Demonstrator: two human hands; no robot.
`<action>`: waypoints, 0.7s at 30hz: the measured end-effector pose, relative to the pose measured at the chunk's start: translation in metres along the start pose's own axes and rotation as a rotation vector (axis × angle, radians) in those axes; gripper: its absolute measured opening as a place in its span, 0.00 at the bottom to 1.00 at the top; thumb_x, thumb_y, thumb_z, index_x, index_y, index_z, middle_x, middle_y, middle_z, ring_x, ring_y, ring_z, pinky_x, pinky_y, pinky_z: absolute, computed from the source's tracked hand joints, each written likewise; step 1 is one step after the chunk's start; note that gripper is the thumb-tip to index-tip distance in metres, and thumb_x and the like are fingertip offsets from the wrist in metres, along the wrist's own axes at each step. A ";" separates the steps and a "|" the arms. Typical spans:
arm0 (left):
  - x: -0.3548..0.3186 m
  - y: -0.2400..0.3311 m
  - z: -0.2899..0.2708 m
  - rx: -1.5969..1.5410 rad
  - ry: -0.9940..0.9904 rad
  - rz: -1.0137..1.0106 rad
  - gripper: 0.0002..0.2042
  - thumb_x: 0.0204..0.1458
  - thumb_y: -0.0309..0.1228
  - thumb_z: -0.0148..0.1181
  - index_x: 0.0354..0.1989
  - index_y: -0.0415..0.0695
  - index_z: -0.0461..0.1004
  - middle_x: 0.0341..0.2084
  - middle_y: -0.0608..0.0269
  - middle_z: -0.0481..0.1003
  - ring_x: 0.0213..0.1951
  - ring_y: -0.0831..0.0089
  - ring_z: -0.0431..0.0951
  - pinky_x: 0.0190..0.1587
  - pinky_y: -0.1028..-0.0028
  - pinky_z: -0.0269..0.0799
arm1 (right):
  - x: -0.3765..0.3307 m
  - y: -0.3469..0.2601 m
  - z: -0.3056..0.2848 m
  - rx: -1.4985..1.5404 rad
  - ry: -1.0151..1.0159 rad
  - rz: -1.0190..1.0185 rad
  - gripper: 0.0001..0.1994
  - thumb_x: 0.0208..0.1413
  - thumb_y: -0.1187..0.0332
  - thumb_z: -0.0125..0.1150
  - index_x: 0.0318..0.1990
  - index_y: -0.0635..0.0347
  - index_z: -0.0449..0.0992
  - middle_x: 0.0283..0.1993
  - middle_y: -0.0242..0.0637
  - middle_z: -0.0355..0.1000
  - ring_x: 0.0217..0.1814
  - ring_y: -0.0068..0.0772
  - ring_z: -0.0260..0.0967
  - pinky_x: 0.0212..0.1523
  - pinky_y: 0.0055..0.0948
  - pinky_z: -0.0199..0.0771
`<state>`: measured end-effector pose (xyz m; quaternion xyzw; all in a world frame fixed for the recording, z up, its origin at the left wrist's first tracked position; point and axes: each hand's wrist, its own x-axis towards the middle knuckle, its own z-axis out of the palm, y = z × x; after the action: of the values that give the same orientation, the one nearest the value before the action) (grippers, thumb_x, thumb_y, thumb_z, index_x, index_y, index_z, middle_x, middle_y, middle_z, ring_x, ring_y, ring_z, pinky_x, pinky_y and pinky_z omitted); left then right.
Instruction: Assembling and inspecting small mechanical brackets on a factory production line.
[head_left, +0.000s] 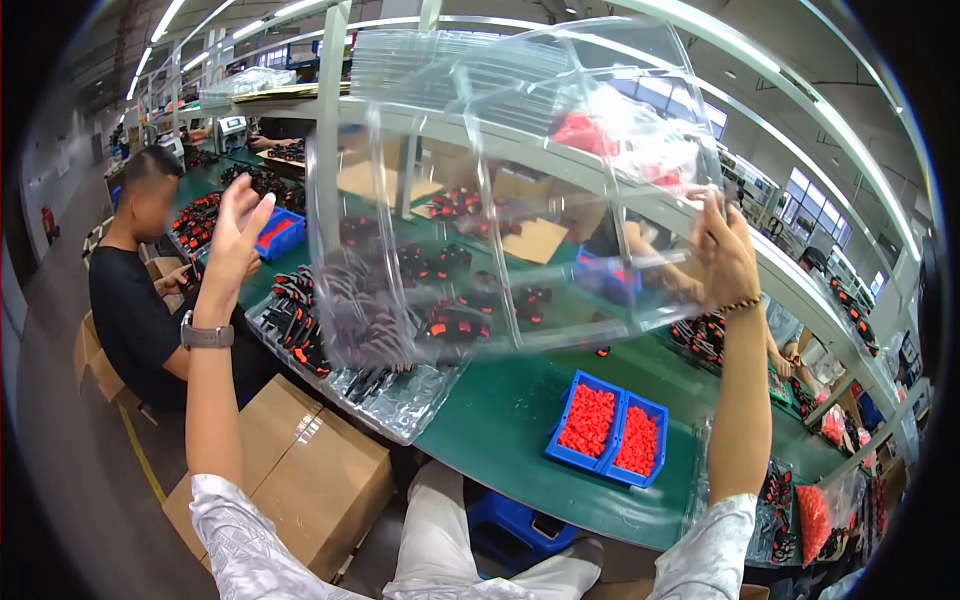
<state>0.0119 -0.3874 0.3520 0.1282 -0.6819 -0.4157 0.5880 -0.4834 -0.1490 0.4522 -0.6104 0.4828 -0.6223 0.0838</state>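
A large clear plastic tray [484, 190], divided into compartments by ribs, is held up in front of me above the green bench [510, 420]. It is blurred, and the bench's contents show through it. My right hand [725, 250] grips its right edge, fingers closed around the rim. Raised on the other side, my left hand [238, 235] is open, its fingers stretched upward and apart from the tray's left edge. Beneath the tray, black-and-red parts [300, 320] lie in another clear tray [405, 400] on the bench.
Two joined blue bins [603, 462] of small red pieces stand near the bench's front edge. A shelf above carries stacked clear trays [440, 65] and a bag with red contents [630, 140]. A co-worker [135, 270] sits at left; a cardboard box [310, 480] is below.
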 end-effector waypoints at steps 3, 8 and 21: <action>-0.009 0.038 0.019 0.691 0.165 0.254 0.37 0.59 0.47 0.60 0.71 0.40 0.54 0.70 0.43 0.54 0.72 0.55 0.53 0.69 0.59 0.54 | -0.013 -0.016 -0.002 -0.047 -0.125 -0.077 0.21 0.59 0.54 0.66 0.51 0.62 0.73 0.25 0.24 0.68 0.17 0.12 0.51 0.18 0.12 0.51; -0.025 0.073 0.068 0.142 -0.460 -0.043 0.26 0.61 0.37 0.61 0.63 0.38 0.63 0.55 0.45 0.73 0.55 0.60 0.77 0.53 0.66 0.76 | -0.001 -0.067 -0.001 -0.242 -0.255 -0.232 0.23 0.55 0.51 0.69 0.48 0.60 0.77 0.30 0.26 0.73 0.21 0.12 0.53 0.22 0.14 0.52; 0.034 -0.014 0.114 -0.664 0.185 -0.172 0.08 0.64 0.28 0.54 0.48 0.42 0.66 0.43 0.52 0.78 0.34 0.59 0.85 0.35 0.69 0.85 | -0.099 -0.107 0.079 -0.811 0.026 -0.924 0.10 0.52 0.61 0.72 0.33 0.55 0.80 0.30 0.29 0.71 0.32 0.30 0.60 0.37 0.30 0.64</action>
<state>-0.1059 -0.3716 0.3700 0.0240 -0.4401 -0.6494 0.6197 -0.3412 -0.0640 0.4437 -0.7321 0.3677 -0.3684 -0.4394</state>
